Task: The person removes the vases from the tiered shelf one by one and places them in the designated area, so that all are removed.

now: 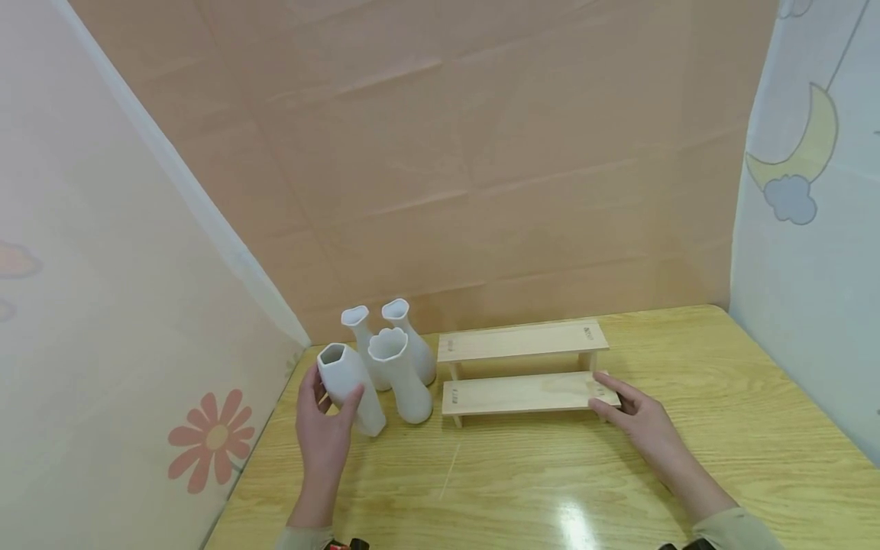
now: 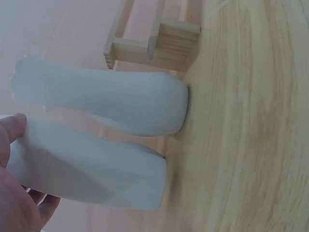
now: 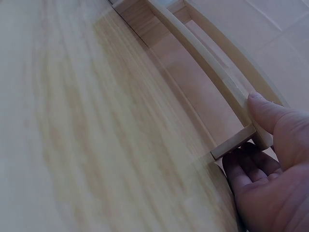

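Note:
My left hand (image 1: 321, 431) grips a white angular vase (image 1: 357, 396) with a five-sided mouth, thumb on one side and fingers on the other. The vase leans, and in the left wrist view its base (image 2: 152, 186) is close to the tabletop. Just right of it stands a white vase with a scalloped rim (image 1: 410, 389). At the right end of a two-tier wooden stand, my right hand (image 1: 649, 428) holds the lower shelf (image 1: 525, 393). In the right wrist view the thumb (image 3: 263, 108) lies on the board, with curled fingers around the end leg.
Two more white vases, a left one (image 1: 355, 317) and a right one (image 1: 418, 347), stand behind near the back wall. The stand's upper shelf (image 1: 519, 341) sits behind the lower one. Patterned side walls (image 1: 137, 267) border the wooden table (image 1: 522, 473).

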A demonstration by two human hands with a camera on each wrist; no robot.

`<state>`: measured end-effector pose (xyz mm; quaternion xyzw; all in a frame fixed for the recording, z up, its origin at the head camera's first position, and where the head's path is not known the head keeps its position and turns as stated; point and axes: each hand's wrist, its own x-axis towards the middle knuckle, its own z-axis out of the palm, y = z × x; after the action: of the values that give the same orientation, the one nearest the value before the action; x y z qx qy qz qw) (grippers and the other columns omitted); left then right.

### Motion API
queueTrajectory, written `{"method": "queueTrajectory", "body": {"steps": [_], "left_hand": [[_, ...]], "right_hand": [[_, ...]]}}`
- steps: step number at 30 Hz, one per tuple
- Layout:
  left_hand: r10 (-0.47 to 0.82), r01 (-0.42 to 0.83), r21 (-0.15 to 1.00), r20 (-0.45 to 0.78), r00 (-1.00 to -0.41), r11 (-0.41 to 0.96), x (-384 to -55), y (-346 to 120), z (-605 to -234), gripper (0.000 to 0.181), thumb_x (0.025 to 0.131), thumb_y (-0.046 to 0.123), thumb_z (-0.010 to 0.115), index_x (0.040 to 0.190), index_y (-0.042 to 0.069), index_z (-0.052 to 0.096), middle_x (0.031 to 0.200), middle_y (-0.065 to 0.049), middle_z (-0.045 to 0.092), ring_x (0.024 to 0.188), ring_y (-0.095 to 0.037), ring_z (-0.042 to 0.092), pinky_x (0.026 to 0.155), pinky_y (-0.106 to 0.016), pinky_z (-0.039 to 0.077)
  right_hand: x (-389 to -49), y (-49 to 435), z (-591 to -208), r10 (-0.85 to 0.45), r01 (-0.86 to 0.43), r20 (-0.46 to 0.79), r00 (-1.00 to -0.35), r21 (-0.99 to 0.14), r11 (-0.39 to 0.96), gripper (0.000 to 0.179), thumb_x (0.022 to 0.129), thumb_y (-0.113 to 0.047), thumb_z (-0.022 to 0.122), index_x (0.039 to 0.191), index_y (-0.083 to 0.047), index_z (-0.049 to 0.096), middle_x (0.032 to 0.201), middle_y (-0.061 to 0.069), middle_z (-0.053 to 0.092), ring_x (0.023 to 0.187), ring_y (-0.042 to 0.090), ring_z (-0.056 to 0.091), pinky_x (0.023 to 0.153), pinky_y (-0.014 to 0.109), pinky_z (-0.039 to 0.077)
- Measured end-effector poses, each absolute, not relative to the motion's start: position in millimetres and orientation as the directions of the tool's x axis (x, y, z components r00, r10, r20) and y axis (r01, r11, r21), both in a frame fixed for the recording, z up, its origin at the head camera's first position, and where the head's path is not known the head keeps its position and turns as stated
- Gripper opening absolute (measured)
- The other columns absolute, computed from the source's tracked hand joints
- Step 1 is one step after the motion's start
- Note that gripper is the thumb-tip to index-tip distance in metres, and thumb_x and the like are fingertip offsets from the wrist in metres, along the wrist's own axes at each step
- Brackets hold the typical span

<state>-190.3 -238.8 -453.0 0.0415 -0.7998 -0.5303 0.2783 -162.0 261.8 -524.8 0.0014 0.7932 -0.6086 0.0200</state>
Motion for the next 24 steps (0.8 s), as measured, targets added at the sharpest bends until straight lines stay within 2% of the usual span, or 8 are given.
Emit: {"method": "queueTrajectory", "body": {"steps": [6, 14, 18, 21, 24], "left_hand": [[-0.388, 0.239, 0.875, 0.412, -0.825, 0.420, -203.5, -239.2, -463.0, 0.084, 0.094, 0.014, 0.091, 0.164, 0.009, 0.045, 0.154, -0.014, 0.056, 0.136, -0.033, 0.057, 0.113, -0.055, 0.048], [-0.399, 0.247, 0.886, 0.406, -0.822, 0.393, -216.5, -238.4, -467.9, 0.084, 0.095, 0.015, 0.091, 0.165, 0.009, 0.045, 0.154, -0.015, 0.055, 0.137, -0.035, 0.056, 0.115, -0.057, 0.047], [-0.394, 0.260, 0.885, 0.414, -0.821, 0.386, -219.4, -236.3, -467.5, 0.083, 0.095, 0.014, 0.090, 0.164, 0.007, 0.045, 0.154, -0.016, 0.056, 0.137, -0.036, 0.056, 0.115, -0.057, 0.046], [-0.388, 0.273, 0.885, 0.419, -0.821, 0.377, -220.8, -235.1, -466.7, 0.082, 0.096, 0.014, 0.089, 0.164, 0.006, 0.045, 0.155, -0.017, 0.056, 0.137, -0.036, 0.056, 0.116, -0.058, 0.046], [-0.387, 0.282, 0.887, 0.420, -0.821, 0.365, -221.7, -234.6, -466.9, 0.081, 0.096, 0.013, 0.089, 0.164, 0.005, 0.044, 0.155, -0.018, 0.055, 0.138, -0.037, 0.055, 0.117, -0.059, 0.045]], "right_hand": [[-162.4, 261.0, -525.3, -0.017, 0.028, -0.034, -0.999, -0.962, 0.273, 0.080, 0.107, -0.046, 0.073, 0.173, -0.018, 0.037, 0.182, 0.017, 0.017, 0.163, 0.051, 0.017, 0.122, 0.075, 0.028], [-161.9, 261.0, -524.2, -0.015, 0.033, -0.040, -0.999, -0.957, 0.288, 0.080, 0.108, -0.046, 0.072, 0.174, -0.019, 0.037, 0.181, 0.019, 0.017, 0.162, 0.051, 0.018, 0.122, 0.073, 0.031], [-161.3, 260.8, -524.7, -0.007, 0.030, -0.033, -0.999, -0.950, 0.310, 0.078, 0.109, -0.047, 0.071, 0.174, -0.019, 0.037, 0.181, 0.020, 0.020, 0.157, 0.045, 0.028, 0.120, 0.069, 0.038], [-161.7, 261.2, -525.3, -0.003, 0.032, -0.035, -0.999, -0.949, 0.315, 0.078, 0.109, -0.047, 0.071, 0.174, -0.019, 0.037, 0.181, 0.018, 0.021, 0.159, 0.044, 0.026, 0.121, 0.068, 0.037], [-162.1, 261.6, -526.0, -0.005, 0.033, -0.036, -0.999, -0.952, 0.305, 0.078, 0.108, -0.045, 0.072, 0.174, -0.019, 0.037, 0.181, 0.017, 0.020, 0.163, 0.049, 0.019, 0.122, 0.071, 0.033]]}}
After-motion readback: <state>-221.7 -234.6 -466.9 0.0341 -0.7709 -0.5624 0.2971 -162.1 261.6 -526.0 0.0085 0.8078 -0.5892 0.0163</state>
